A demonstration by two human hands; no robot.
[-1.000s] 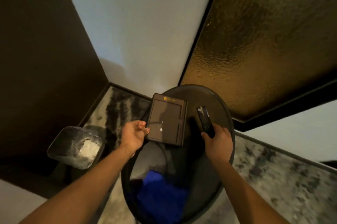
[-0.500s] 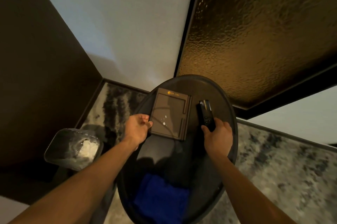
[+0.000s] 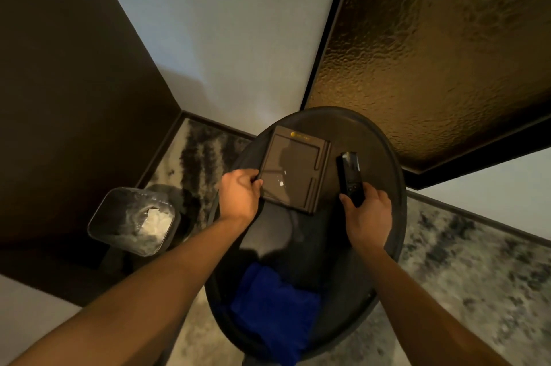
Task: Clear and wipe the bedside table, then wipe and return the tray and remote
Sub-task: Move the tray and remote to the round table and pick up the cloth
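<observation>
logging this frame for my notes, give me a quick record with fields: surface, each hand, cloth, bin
surface: round dark bedside table
left hand: grip on near-left edge of flat brown square tray, tray over the table's far part
right hand: grip on slim black remote, right of tray
cloth: blue folded cloth on table's near edge
bin: plastic-lined waste bin on floor, left of table

We see a round dark bedside table [image 3: 384, 157] with a raised rim; on its far half lies a flat, square brown tray [image 3: 295, 169], its side slot facing the slim black remote [image 3: 349, 176] just beside it. A crumpled blue cloth [image 3: 271, 309] overhangs the table's near edge
</observation>
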